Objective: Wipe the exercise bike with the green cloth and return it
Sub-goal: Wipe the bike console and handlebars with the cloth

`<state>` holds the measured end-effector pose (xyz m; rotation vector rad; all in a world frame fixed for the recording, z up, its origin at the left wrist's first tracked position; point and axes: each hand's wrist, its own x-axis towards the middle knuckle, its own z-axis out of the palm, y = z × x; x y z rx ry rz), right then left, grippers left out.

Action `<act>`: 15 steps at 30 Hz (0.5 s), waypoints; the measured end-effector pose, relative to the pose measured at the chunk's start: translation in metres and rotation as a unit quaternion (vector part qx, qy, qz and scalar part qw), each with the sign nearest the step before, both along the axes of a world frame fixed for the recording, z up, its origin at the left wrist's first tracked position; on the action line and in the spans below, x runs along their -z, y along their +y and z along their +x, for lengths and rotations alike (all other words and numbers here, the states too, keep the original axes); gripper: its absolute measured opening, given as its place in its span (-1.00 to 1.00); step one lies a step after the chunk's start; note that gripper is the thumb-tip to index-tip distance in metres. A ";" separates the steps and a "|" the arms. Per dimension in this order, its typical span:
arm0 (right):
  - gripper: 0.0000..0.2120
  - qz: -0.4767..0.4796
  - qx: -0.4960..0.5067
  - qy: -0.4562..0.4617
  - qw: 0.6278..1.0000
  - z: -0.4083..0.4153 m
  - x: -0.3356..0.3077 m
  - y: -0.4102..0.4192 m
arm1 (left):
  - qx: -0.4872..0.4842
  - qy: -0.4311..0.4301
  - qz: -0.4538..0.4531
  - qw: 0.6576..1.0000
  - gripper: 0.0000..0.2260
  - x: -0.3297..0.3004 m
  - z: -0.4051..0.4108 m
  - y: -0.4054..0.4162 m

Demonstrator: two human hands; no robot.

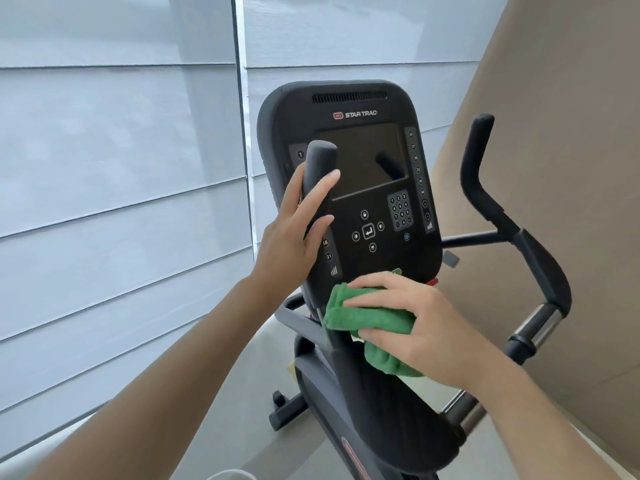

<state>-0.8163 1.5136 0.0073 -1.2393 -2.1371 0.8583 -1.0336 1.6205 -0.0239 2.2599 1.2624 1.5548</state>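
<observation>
Left hand (294, 233) wraps the bike's (381, 410) near grip (317, 188), thumb behind it, fingers lying fairly straight and a little spread across its front, likely to steady the bar while the other hand works. Right hand (408, 320) holds the cloth (367, 318) bunched into a folded wad, fingers together over the top, thumb side underneath, pressing it against the bar just below the console (349, 174) and beside the lower end of the near grip. Wad looks folded thick so the palm can push hard without slipping; a loose lobe hangs under the hand. Cloth sits at the console's bottom edge, touching the frame there, partly hiding a green button and a red one. Console screen is dark, keypad and arrow keys untouched. Far handlebar (485, 202) curves off right with a chrome sensor section lower down, no hand near it. Blinds (121, 168) fill the left. Judgement: wiping is mid-way, far handlebar probably not yet done, and the return spot for the cloth is not in view.
</observation>
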 end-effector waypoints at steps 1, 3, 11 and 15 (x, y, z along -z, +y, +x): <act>-0.66 0.021 0.031 0.033 0.999 0.003 -0.003 0.006 | 0.001 -0.009 0.002 1.000 -0.53 0.001 0.001 0.001; -0.66 0.073 0.089 0.080 0.990 0.000 -0.004 0.021 | 0.015 -0.039 -0.007 0.999 -0.53 0.001 0.001 0.002; -0.56 -0.031 0.110 0.125 0.985 -0.048 0.049 0.020 | 0.154 -0.142 -0.094 0.973 -0.54 0.001 -0.008 0.007; -0.58 -0.092 0.069 0.109 0.987 -0.018 0.049 0.006 | 0.152 -0.143 -0.099 0.973 -0.52 0.000 -0.007 0.007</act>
